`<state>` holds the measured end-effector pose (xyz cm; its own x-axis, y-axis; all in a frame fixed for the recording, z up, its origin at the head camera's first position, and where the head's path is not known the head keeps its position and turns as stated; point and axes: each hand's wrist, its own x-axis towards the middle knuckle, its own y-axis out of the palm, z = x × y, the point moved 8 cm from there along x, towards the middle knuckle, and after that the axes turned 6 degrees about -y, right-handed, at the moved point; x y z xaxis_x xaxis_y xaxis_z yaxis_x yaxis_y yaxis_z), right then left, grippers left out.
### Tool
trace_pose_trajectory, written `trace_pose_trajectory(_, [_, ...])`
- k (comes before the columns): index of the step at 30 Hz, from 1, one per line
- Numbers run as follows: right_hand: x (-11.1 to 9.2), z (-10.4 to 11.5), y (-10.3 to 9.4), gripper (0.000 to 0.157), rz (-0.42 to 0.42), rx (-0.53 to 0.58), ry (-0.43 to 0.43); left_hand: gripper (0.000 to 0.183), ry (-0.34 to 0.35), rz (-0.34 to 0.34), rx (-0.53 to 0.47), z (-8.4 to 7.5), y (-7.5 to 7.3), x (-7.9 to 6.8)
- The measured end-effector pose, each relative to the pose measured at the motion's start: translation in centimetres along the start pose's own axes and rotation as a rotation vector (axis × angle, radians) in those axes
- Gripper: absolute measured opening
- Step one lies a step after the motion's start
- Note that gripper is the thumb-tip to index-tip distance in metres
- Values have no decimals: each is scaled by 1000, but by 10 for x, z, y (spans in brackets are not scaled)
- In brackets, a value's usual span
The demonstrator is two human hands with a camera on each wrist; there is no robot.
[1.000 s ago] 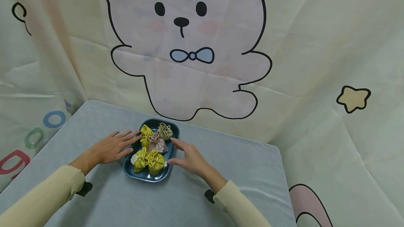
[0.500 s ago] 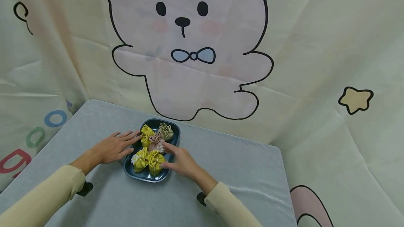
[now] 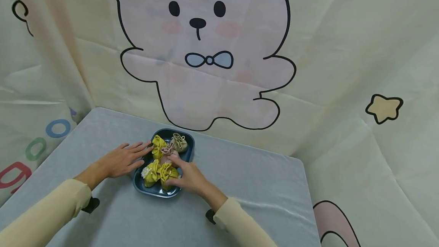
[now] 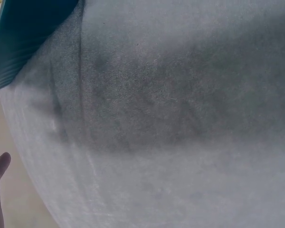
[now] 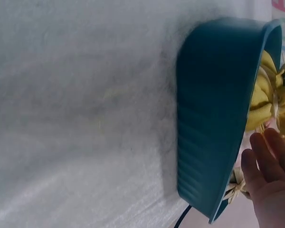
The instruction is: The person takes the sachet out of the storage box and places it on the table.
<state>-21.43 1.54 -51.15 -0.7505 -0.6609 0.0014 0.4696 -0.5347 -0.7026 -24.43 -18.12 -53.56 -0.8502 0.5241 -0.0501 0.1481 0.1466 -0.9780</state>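
A dark blue tray (image 3: 161, 196) holds several small drawstring pouches. Three are yellow: a back-left pouch (image 3: 158, 146), a front-left pouch (image 3: 151, 174) with a white flower, and a front-right pouch (image 3: 167, 171). Between them lies a pink pouch (image 3: 164, 159), partly covered by fingers, and behind it a green pouch (image 3: 180, 144). My left hand (image 3: 125, 160) reaches the tray's left rim with straight, spread fingers. Over the right rim comes my right hand (image 3: 188, 176), thumb and fingers apart at the front-right yellow pouch. The right wrist view shows its fingers (image 5: 268, 152) extended beside a yellow pouch (image 5: 259, 102).
A grey-blue cloth covers the table (image 3: 240, 174). Behind it hangs a cream curtain (image 3: 329, 68) printed with a bear, a star and coloured rings. In the left wrist view, the tray's outer wall (image 4: 31, 38) shows at the upper left.
My right hand has moved left from outside the tray's right rim to over the front-right yellow pouch and the pink pouch's edge. The left hand has stayed in place.
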Motion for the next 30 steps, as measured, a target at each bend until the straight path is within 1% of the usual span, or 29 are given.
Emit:
trace_pose_trajectory(5, [3,-1,8,75,24,-21,22,55,-6,5,-14,0,1,0])
trace_pose_trajectory(8, [5,-2,9,75,18,-33,45,55,-1,1,-18,0,1,1])
trace_pose_trajectory(15, [9,2,14,71,1,-20,43,55,3,-15,-32,1,0,0])
trace_pose_trajectory(19, [10,3,15,65,-33,-8,41,55,9,-26,-39,0,0,0])
trace_pose_trajectory(25, [10,0,15,56,-96,-3,48,55,4,-23,-35,-1,0,0])
trace_pose_trajectory(30, [9,0,11,47,-163,10,15,55,12,-27,-27,-3,-3,-1])
